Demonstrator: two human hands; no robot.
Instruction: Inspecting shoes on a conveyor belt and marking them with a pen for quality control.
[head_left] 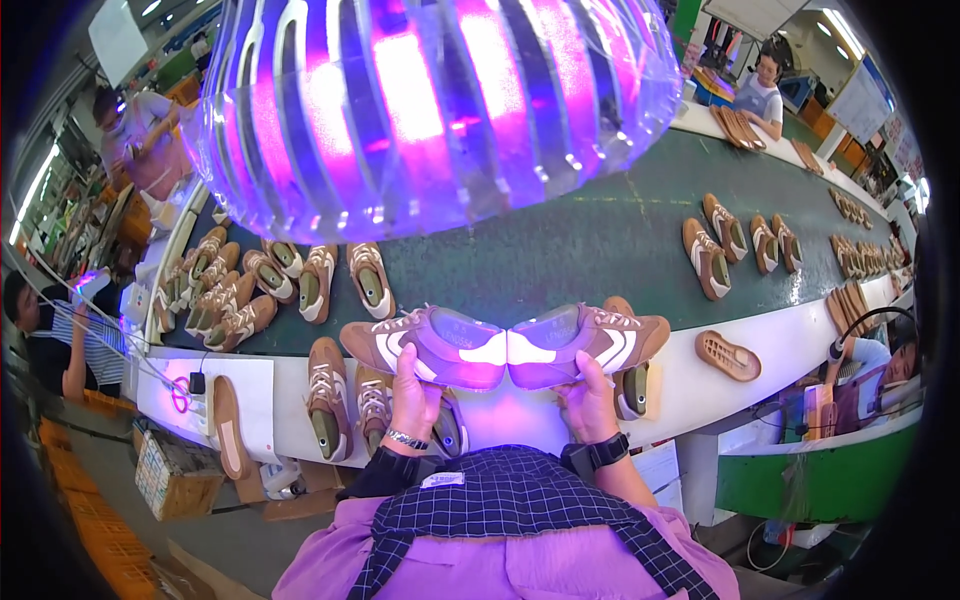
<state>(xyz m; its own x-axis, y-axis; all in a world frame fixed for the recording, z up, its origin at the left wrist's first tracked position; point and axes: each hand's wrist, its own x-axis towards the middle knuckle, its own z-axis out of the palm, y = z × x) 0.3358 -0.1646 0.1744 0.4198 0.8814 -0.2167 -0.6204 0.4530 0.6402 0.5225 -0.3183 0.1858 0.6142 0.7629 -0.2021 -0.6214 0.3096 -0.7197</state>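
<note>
Facing heel to heel mid-frame, left-side shoe [442,352] and right-side shoe [609,346] run long axes crosswise, toes outward, each gripped from below, former by left hand [413,402], latter by right hand [591,405].

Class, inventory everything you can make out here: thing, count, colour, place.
Held shoes: two, brown-and-white, centre, heels facing
Other shoes: many, mostly brown, worktop and ledge
Lamp: one, purple-lit, top
Worktop: one, green, beyond held shoes
Ledge: one, white, worktop's near edge
Sole-like piece: one, tan, left
Crates: count unclear, orange, lower left
People: at least four, mixed clothing, edges
Apron: one, dark checked, bottom
Left hand: one, black-strapped, left held shoe
Right hand: one, black-strapped, right held shoe
</note>
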